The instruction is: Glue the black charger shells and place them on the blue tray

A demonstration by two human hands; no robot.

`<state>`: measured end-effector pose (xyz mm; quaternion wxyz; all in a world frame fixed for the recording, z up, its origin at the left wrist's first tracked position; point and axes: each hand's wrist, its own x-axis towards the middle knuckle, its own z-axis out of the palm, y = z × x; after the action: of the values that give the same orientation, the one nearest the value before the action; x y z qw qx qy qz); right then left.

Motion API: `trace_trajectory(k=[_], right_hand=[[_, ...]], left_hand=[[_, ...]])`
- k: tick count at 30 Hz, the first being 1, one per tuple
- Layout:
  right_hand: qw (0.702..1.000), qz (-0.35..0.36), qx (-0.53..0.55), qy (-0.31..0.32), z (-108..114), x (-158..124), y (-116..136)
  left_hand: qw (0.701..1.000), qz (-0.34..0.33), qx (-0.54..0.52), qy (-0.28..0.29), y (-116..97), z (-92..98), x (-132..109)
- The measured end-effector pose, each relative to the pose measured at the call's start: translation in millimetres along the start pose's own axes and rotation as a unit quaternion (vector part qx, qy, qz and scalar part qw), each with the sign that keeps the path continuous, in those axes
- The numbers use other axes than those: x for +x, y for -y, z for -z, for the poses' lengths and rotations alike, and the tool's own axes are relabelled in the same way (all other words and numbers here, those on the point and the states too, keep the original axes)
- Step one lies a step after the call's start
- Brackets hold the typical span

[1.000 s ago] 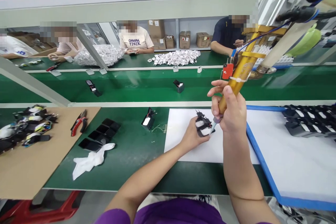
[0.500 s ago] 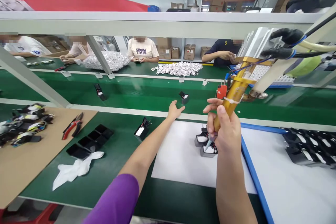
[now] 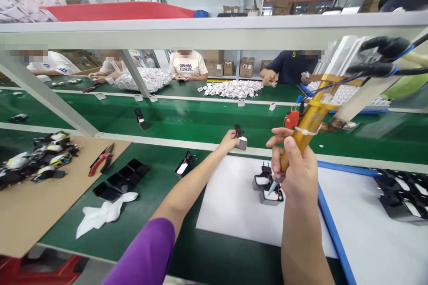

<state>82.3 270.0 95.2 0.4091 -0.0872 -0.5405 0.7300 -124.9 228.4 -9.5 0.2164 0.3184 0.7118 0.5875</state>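
Note:
My left hand reaches to the near edge of the green conveyor, its fingers closed on a small black plastic case with a white piece inside and its lid raised. In my right hand is a gold-coloured dispensing gun. The gun's grey tapered nozzle points down at an open black case with a white piece inside; whether the tip touches it I cannot tell. A second such case stands just behind, both on a white sheet.
Another open case lies left of the sheet. Further left are black trays, a white cloth and red-handled pliers. A blue-edged tray with several cases is at right. Co-workers sit beyond the conveyor.
My left hand has closed on the case from the conveyor and drawn it slightly nearer. My right hand still holds the dispensing gun over the same case. The view has shifted slightly.

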Motion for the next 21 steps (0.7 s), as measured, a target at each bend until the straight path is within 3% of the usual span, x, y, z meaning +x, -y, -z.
trace_trajectory(k=[4,7,10,13,15,17,21], right_hand=[[1.0,0.017,-0.021,-0.015,-2.5,-0.7,2.3],[0.999,0.033,-0.032,-0.022,-4.7,-1.6,3.7],[0.998,0.046,-0.039,-0.021,-5.9,-3.2,4.6],[0.998,0.05,-0.045,-0.02,-6.0,-4.4,5.0],[0.997,0.054,-0.046,-0.018,-5.6,-4.5,4.9],[0.997,0.056,-0.048,-0.016,-5.2,-4.3,4.7],[0.997,0.057,-0.051,-0.02,-5.4,-4.1,5.0]], left_hand=[[0.979,0.075,-0.039,0.186,17.6,33.2,-55.5],[0.956,0.103,-0.059,0.268,26.2,49.1,-90.6],[0.966,0.087,-0.056,0.236,31.6,50.0,-113.6],[0.994,0.038,0.015,0.105,29.3,42.3,-137.4],[0.992,0.0,0.119,0.044,23.9,36.0,-155.4],[0.971,-0.042,0.232,0.03,18.6,30.6,-170.0],[0.931,-0.134,0.33,0.085,12.8,26.2,-175.7]])
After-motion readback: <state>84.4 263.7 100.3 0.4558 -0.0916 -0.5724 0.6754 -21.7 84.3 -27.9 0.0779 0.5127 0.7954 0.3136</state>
